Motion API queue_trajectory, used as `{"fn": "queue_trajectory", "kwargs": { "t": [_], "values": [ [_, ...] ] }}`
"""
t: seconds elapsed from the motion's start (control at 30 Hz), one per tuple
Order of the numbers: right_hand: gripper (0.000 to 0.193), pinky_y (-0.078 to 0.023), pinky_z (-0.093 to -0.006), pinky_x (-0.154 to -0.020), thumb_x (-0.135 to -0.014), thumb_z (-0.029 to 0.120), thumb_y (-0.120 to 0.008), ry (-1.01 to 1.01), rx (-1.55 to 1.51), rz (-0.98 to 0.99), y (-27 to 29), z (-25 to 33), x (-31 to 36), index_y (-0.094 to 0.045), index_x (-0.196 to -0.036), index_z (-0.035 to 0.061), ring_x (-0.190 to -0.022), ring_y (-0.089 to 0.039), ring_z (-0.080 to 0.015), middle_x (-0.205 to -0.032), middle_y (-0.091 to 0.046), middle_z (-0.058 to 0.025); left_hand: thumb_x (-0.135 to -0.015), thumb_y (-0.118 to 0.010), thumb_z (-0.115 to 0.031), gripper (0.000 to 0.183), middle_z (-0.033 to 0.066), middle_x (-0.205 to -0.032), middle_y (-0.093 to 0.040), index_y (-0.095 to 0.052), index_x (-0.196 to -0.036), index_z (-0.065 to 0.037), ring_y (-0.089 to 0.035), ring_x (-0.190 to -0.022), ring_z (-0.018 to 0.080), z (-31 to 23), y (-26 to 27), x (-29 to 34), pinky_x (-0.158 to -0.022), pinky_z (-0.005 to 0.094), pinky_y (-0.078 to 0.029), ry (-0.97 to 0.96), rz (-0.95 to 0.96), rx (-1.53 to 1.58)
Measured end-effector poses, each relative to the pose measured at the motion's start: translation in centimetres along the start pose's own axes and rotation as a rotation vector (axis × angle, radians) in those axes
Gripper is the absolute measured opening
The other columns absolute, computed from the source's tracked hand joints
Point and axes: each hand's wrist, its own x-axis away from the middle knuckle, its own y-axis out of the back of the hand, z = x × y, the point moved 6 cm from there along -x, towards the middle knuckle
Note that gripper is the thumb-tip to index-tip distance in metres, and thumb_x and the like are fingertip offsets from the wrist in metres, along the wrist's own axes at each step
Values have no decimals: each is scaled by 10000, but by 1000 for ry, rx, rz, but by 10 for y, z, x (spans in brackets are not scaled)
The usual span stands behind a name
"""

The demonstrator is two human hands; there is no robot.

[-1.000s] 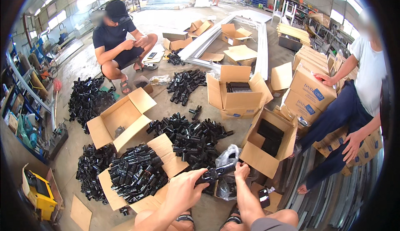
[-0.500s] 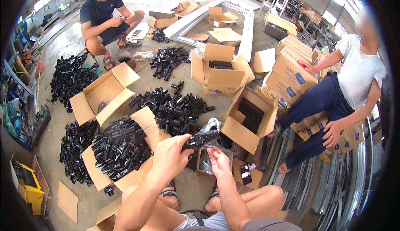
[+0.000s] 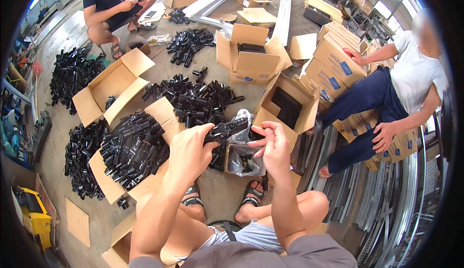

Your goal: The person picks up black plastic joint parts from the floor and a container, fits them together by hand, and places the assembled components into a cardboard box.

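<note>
A glossy black tubular fitting (image 3: 226,130), gripped at its near end by the left hand (image 3: 192,144), appears just beyond the far left corner of a small plastic-lined brown cardboard box (image 3: 227,158) holding small dark pieces. It should handle as stiff, fairly light and somewhat slippery, best grasped round its barrel; the right hand (image 3: 270,144) is half-curled beside its free end, contents unclear. Similar black fittings (image 3: 138,147) heap a flapped brown carton (image 3: 107,180), while another open carton (image 3: 308,114) holds dark blocks (image 3: 288,105)
</note>
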Motion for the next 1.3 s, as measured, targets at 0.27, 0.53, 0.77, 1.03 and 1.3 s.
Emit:
{"fn": "queue_trajectory", "kwargs": {
  "t": [0.27, 0.53, 0.77, 1.03, 1.3],
  "values": [
    [220, -522, -322, -776, -923, 29, -695, 445, 251, 164, -32, 85, 5, -733, -1139, 17, -889, -685, -209, -983, -721, -132, -789, -786, -161, 390, 166, -1022, -740, -720, -1159, -56, -699, -961, 353, 4, -5, 3, -859, 443, -537, -12, 28, 23],
    [123, -525, -392, -825, -873, 77, -731, 729, 491, 247, -65, 85, 0, -725, -990, 38, -877, -662, -283, -916, -729, -75, -775, -778, -125, 406, 172, -1054, -733, -708, -1167, -43, -690, -995, 360, 4, -1, 7, -870, 453, -541, -15, 13, 48],
    [150, -513, -385, -805, -833, 92, -753, 881, 552, 207, -73, 83, -4, -743, -979, 62, -841, -631, -267, -894, -718, -59, -778, -771, -108, 387, 177, -1031, -730, -707, -1152, -34, -686, -979, 369, 7, -3, 5, -857, 462, -538, -30, 9, 52],
    [161, -504, -378, -813, -823, 88, -758, 921, 598, 273, -76, 81, -5, -748, -983, 73, -840, -635, -243, -890, -719, -43, -773, -770, -100, 365, 178, -1003, -727, -707, -1126, -33, -685, -966, 369, 4, -4, 4, -841, 463, -537, -41, 3, 70],
    [150, -501, -381, -812, -818, 91, -765, 904, 577, 231, -78, 68, -6, -744, -965, 65, -859, -640, -245, -918, -723, -41, -772, -776, -97, 365, 180, -1003, -730, -710, -1123, -24, -692, -954, 366, 8, -2, 4, -840, 456, -540, -29, -14, 87]
  ]
}}
